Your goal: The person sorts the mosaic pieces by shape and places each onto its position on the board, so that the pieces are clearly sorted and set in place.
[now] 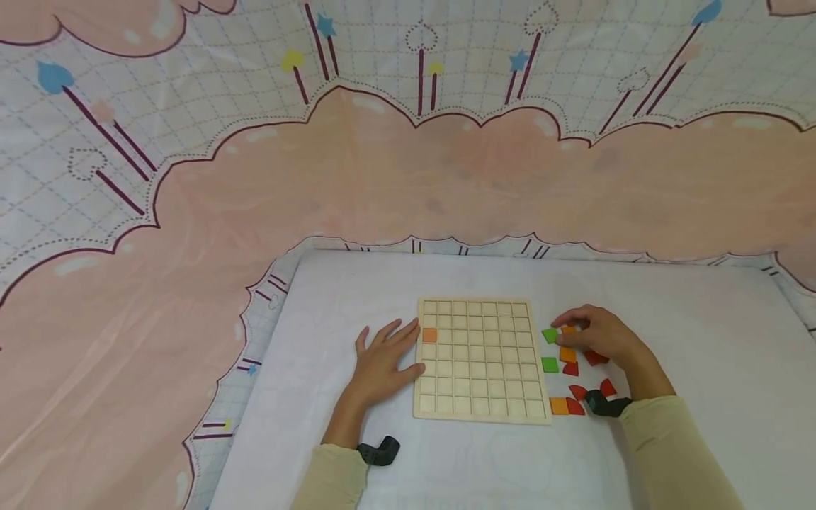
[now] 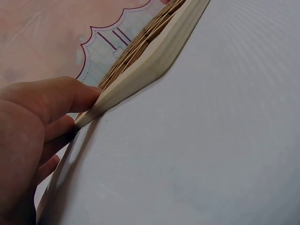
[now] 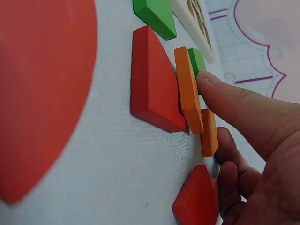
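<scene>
Against gridded board (image 1: 480, 369), left hand (image 1: 382, 365) spread; right hand (image 1: 602, 336), grip unclear, amid clustered red, orange, green tiles (image 1: 550, 365).

Right hand (image 1: 602, 336) partly hides an orange tile (image 1: 569, 330). Big red piece (image 3: 42, 84) (right-wrist view) runs off left edge; left-wrist view crops board (image 2: 154, 63).

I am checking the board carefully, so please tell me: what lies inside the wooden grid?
Inside the wooden grid, one orange square sits in the leftmost column, third row from the top; no other piece shows. A bit of edge under the left hand is covered.
</scene>
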`<state>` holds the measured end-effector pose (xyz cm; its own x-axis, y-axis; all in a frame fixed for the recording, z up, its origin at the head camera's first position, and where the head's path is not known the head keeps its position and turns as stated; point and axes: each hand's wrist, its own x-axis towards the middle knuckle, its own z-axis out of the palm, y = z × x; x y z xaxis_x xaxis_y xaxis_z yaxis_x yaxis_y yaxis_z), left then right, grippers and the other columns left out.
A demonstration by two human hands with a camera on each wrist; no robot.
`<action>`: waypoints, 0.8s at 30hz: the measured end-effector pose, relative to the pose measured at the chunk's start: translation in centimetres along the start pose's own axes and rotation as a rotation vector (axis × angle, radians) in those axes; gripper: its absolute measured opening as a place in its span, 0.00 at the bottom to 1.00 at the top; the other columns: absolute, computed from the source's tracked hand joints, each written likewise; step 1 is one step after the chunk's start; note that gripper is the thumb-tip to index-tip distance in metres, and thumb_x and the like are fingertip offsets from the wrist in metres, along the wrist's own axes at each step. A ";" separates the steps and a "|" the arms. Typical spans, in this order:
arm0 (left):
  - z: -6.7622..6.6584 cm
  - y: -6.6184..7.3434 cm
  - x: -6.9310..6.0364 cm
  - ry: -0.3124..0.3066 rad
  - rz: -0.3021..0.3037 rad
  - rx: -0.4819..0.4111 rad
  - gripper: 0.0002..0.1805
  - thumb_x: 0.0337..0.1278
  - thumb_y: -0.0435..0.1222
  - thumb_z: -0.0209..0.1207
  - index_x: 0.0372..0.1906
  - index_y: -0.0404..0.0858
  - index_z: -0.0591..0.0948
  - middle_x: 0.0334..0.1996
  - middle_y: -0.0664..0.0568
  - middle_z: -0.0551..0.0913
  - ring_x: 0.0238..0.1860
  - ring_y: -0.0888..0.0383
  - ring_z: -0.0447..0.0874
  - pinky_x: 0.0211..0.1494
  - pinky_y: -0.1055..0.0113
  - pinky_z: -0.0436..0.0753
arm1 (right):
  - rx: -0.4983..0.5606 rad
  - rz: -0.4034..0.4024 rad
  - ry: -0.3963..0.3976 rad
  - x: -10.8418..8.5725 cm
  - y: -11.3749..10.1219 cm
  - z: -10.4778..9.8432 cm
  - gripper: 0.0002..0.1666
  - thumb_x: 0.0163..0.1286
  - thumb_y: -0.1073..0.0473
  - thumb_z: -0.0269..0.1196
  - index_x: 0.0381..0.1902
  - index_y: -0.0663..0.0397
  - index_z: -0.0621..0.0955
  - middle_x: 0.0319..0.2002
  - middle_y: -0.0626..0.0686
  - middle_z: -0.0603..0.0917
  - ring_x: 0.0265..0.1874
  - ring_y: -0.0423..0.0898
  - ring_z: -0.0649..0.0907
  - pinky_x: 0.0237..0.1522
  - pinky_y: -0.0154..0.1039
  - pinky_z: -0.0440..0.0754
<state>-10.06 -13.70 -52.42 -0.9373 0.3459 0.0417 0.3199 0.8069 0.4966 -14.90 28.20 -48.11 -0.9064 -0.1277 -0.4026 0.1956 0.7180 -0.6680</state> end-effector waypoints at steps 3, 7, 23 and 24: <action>0.1 0.0 0.0 0.005 0.009 -0.002 0.39 0.62 0.56 0.59 0.77 0.50 0.67 0.78 0.64 0.63 0.81 0.53 0.55 0.76 0.34 0.36 | -0.009 0.000 0.003 -0.1 -0.1 0.1 0.24 0.63 0.48 0.73 0.53 0.51 0.85 0.59 0.64 0.76 0.57 0.62 0.70 0.54 0.53 0.77; 0.0 -0.2 0.1 -0.005 -0.005 0.011 0.39 0.62 0.57 0.58 0.77 0.52 0.65 0.79 0.66 0.62 0.81 0.55 0.54 0.77 0.36 0.36 | -0.013 -0.007 0.008 -0.1 -0.1 0.1 0.22 0.63 0.49 0.73 0.52 0.51 0.85 0.58 0.63 0.77 0.57 0.62 0.70 0.54 0.54 0.77; 0.0 -0.7 0.2 0.079 0.075 -0.046 0.31 0.53 0.49 0.68 0.65 0.47 0.82 0.69 0.58 0.78 0.75 0.51 0.67 0.78 0.35 0.46 | -0.008 -0.009 0.022 0.1 0.3 0.3 0.21 0.61 0.49 0.74 0.49 0.51 0.85 0.54 0.61 0.77 0.56 0.61 0.71 0.53 0.52 0.76; 0.0 -0.7 0.2 0.086 0.088 -0.053 0.31 0.52 0.48 0.69 0.64 0.47 0.83 0.68 0.57 0.78 0.74 0.51 0.68 0.78 0.34 0.47 | -0.006 -0.008 0.022 0.1 0.3 0.3 0.21 0.61 0.49 0.74 0.49 0.51 0.85 0.54 0.62 0.77 0.56 0.61 0.71 0.53 0.53 0.76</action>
<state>-10.52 -14.25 -52.76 -0.9150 0.3703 0.1600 0.3959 0.7480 0.5327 -14.77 28.18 -48.53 -0.9161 -0.1182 -0.3832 0.1860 0.7213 -0.6671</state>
